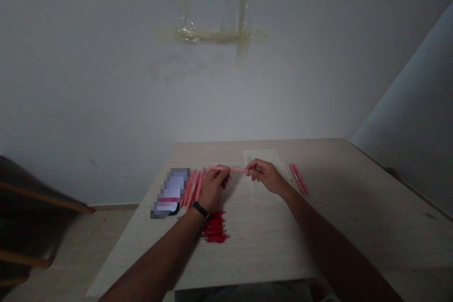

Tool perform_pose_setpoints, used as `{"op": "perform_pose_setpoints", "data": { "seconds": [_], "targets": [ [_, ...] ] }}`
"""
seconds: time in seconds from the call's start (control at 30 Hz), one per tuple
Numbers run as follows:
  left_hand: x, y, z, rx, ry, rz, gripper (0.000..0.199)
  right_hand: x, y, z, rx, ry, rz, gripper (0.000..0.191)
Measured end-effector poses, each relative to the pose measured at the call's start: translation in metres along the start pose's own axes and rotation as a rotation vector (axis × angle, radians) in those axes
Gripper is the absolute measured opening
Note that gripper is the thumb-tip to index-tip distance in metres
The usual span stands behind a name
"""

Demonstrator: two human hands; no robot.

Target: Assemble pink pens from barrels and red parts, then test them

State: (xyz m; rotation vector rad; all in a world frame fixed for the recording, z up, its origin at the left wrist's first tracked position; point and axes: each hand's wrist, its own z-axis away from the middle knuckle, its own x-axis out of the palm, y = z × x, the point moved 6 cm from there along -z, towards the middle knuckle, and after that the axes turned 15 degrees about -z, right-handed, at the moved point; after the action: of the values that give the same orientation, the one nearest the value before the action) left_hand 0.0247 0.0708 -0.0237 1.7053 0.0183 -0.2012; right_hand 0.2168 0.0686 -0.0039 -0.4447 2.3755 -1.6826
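Between my two hands a pink pen [238, 170] is held level above the table. My left hand [214, 183], with a dark band on its wrist, is closed around the pen's left part. At the pen's right end, the fingers of my right hand [261, 171] are pinched together. Several pink pens [193, 188] lie side by side just left of my left hand, partly hidden by it. Below the left wrist is a row of red pens or refills [215, 227], too dim to tell which. Two more pink pens [299, 179] lie right of my right hand.
A pale sheet of paper [264, 155] lies on the wooden table [262, 255] under and behind my right hand. A phone-like device [172, 191], blurred out, lies at the left edge. The wall [219, 104] stands directly behind the table. Dark furniture [31, 217] is at far left.
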Motion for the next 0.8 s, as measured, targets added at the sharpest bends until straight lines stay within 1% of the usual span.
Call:
{"op": "perform_pose_setpoints", "data": {
  "seconds": [0.13,0.3,0.4,0.5,0.6,0.8],
  "targets": [
    [0.000,-0.001,-0.001,0.012,-0.016,-0.028,0.036,0.001,-0.001,0.001,-0.001,-0.004,0.028,0.013],
    [-0.004,0.000,-0.001,0.007,0.030,-0.052,0.033,0.002,-0.009,0.002,-0.009,-0.003,0.042,0.017],
    [-0.004,-0.001,-0.001,0.009,0.024,-0.103,0.033,0.005,-0.013,0.004,0.001,-0.004,0.109,0.019],
    [-0.001,0.000,-0.001,0.065,-0.010,-0.209,0.032,0.010,-0.013,0.005,0.003,-0.002,0.217,0.023],
    [0.004,0.005,0.003,0.145,-0.048,-0.341,0.032,0.013,-0.013,0.006,-0.040,-0.007,0.301,0.024],
    [0.010,0.009,0.008,0.205,-0.078,-0.455,0.032,0.020,-0.015,0.008,-0.081,-0.083,0.408,0.017]
  ]
}}
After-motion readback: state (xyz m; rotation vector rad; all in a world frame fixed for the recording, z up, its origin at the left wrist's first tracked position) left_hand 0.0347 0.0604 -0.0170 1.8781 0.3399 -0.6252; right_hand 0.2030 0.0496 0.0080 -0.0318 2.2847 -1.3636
